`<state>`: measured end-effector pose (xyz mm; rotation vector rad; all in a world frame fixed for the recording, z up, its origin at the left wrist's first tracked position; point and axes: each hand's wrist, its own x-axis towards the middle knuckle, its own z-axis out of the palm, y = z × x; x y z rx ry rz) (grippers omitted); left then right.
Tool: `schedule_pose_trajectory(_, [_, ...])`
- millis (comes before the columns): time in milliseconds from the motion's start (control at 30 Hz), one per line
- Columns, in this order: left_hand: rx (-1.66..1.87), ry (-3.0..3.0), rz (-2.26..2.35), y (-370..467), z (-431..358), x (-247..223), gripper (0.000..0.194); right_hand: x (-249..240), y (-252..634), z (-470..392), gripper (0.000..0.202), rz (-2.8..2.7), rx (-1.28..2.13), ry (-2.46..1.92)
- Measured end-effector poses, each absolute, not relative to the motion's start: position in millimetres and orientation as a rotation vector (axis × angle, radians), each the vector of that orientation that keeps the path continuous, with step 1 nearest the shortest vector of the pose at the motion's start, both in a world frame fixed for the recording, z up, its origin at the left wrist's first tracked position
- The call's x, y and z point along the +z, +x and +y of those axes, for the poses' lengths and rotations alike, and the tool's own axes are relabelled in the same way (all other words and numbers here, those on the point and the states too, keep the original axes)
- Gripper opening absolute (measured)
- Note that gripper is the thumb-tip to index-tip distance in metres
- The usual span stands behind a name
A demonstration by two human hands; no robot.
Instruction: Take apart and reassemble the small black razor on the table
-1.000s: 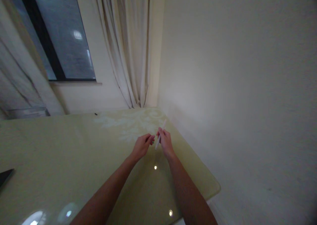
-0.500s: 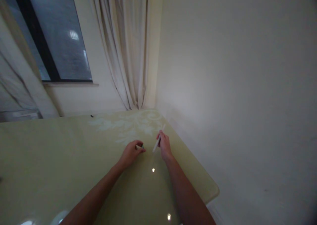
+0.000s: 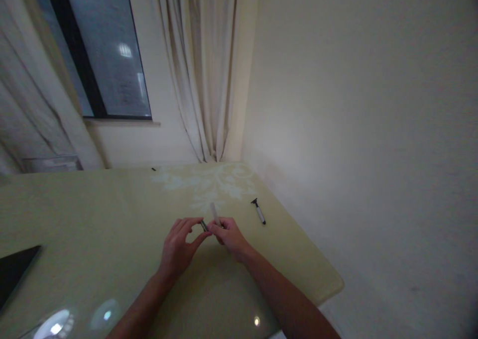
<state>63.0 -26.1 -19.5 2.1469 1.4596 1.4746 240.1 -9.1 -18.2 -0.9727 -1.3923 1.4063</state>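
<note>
My left hand [image 3: 177, 247] pinches a small dark, silvery-edged piece [image 3: 204, 225] between thumb and fingertips; it has the look of a razor cartridge, but is too small to be sure. Close against it, my right hand [image 3: 229, 237] has its fingers closed on a pale, slim stick [image 3: 214, 210], whose upper end points away from me. The fingertips of both hands meet or nearly meet around the dark piece. To the right of my hands lies a razor [image 3: 260, 213] with a black head and a grey handle, touched by neither hand.
The pale yellow-green table [image 3: 112, 204] has a glossy top and a leafy white pattern at its far end. A dark flat object [image 3: 17, 269] lies at the left. A tiny black item [image 3: 153, 169] is by the far edge. A wall [image 3: 354, 155] runs along the right.
My right hand has moved left to meet my left hand, and the pale stick has turned to lean left. The razor now shows on the table. The view has shifted left.
</note>
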Motion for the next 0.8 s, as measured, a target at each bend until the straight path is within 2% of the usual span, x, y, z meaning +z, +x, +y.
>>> schedule_pose_trajectory(200, [1.465,2.086,1.396,65.9,-29.5,-19.3,0.041,-16.3,244.0,-7.5,0.031,-1.424,1.238,-1.034])
schedule_pose_trajectory(433, [1.271,1.943,1.276,67.5,-29.3,-14.9,0.022,-21.3,248.8,-2.2,0.024,-1.343,1.249,-1.094])
schedule_pose_trajectory(500, [1.251,1.871,1.254,67.5,-28.5,-15.6,0.024,-19.8,248.5,-3.9,0.024,-1.361,1.249,-1.087])
schedule_pose_trajectory(633, [1.199,1.858,1.116,67.2,-27.1,-17.0,0.047,-15.6,244.8,-8.4,0.026,-1.430,1.262,-1.009])
schedule_pose_trajectory(800, [1.232,1.929,1.075,65.6,-26.6,-18.8,0.033,-15.6,245.6,-4.9,0.036,-1.420,1.364,-0.970])
